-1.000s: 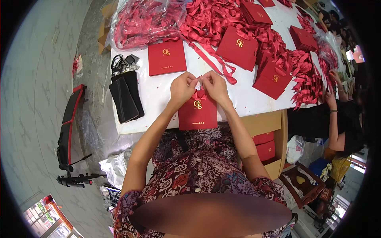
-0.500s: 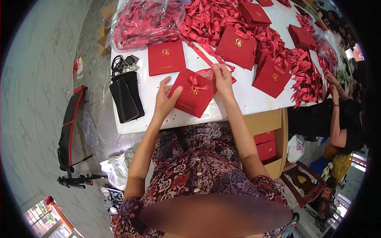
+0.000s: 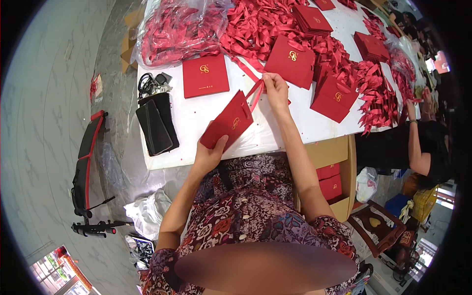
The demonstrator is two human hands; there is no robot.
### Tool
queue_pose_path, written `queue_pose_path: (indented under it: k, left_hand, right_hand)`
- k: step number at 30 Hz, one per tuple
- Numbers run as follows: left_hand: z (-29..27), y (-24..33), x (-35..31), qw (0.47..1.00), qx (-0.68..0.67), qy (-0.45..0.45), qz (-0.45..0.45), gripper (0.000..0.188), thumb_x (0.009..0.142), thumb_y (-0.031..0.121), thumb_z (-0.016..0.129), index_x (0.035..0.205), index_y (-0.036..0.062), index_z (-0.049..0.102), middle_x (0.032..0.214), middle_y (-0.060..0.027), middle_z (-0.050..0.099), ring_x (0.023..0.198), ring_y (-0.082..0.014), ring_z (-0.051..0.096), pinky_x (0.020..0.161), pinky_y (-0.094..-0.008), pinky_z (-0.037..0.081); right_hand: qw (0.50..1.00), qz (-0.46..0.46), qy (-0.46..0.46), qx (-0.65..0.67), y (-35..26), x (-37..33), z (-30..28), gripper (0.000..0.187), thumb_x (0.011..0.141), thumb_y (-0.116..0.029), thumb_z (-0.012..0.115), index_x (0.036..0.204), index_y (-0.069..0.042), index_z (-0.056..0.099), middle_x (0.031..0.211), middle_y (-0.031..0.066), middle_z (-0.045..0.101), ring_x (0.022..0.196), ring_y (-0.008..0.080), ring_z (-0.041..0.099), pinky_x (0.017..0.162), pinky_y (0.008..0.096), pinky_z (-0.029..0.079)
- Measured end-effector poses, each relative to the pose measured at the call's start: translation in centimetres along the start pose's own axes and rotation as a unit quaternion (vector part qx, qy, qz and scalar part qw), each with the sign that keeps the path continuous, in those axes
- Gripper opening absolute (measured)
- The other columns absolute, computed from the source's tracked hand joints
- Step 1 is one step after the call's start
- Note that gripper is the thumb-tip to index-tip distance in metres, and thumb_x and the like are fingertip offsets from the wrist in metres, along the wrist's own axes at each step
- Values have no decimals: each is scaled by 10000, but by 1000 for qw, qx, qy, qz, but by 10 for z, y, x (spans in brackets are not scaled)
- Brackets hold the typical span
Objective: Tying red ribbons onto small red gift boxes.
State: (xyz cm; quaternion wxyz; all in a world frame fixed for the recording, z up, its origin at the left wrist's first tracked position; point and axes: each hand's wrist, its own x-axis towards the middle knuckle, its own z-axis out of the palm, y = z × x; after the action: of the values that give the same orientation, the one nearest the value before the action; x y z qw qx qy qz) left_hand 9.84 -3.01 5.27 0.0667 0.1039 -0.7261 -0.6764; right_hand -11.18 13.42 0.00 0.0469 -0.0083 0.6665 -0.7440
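My left hand [image 3: 210, 156] is closed on the lower end of a red paper bag [image 3: 228, 123], thumb on its front face. The bag is tilted, its top edge up and to the right, over the white table. A red ribbon [image 3: 255, 93] runs from the bag's top edge toward my right hand [image 3: 276, 89], whose thumb and forefinger pinch it. Just beyond, another red bag [image 3: 205, 77] with a gold emblem lies flat. A further red bag [image 3: 290, 61] lies past my right hand.
A plastic sack of red ribbon [image 3: 184, 34] and loose ribbon [image 3: 260, 24] cover the table's far side. At left lie a black wallet [image 3: 156, 123] and cables [image 3: 147, 84]. A carton [image 3: 350, 172] with red bags stands below the edge. A co-worker's arm [image 3: 415, 142] reaches in at right.
My left hand has moved down and taken hold of the bag's lower end. The bag has turned and tilted up. My right hand stays near the same place, pinching the ribbon.
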Motion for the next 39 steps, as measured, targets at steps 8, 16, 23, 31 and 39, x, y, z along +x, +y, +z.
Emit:
queue_pose_path:
  k: [8, 16, 23, 31, 39]
  left_hand:
    - [3, -1, -3, 883, 424, 3, 199, 629, 646, 5, 737, 1252, 82, 583, 1189, -122, 559, 1129, -349, 509, 955, -447, 411]
    - [24, -19, 7, 884, 426, -79, 177, 664, 714, 284, 848, 1294, 96, 585, 1232, -140, 528, 1155, -347, 493, 992, -470, 399]
    - [33, -13, 55, 942, -179, -111, -262, 411, 990, 404, 596, 1155, 29, 623, 938, -52, 643, 833, -151, 631, 787, -293, 512]
    - [31, -17, 69, 912, -285, -115, -270, 371, 1027, 320, 549, 1203, -4, 591, 906, -52, 666, 844, -127, 648, 759, -255, 527]
    - [27, -45, 65, 975, -151, -107, -120, 220, 1052, 181, 475, 1139, 10, 582, 810, -36, 621, 702, -100, 594, 668, -255, 508]
  right_hand:
    - [927, -147, 6, -344, -14, -14, -37, 199, 869, -182, 688, 1007, -38, 686, 896, 110, 638, 771, 273, 652, 711, 377, 516]
    - [830, -198, 3, -521, 0, -13, -29, 104, 862, -144, 661, 896, -47, 647, 870, 138, 614, 821, 342, 653, 699, 434, 521]
    - [914, -232, -156, -292, -51, -86, -1, 88, 809, -58, 652, 824, -17, 575, 772, 130, 577, 686, 296, 601, 618, 404, 484]
    - [880, -177, -368, -244, -48, -132, -7, 137, 774, -37, 691, 835, -26, 568, 789, 103, 565, 660, 230, 610, 601, 342, 493]
    - [979, -15, -178, -100, -46, -112, 9, 166, 903, -136, 705, 938, 13, 641, 787, 30, 581, 656, 76, 550, 595, 239, 444]
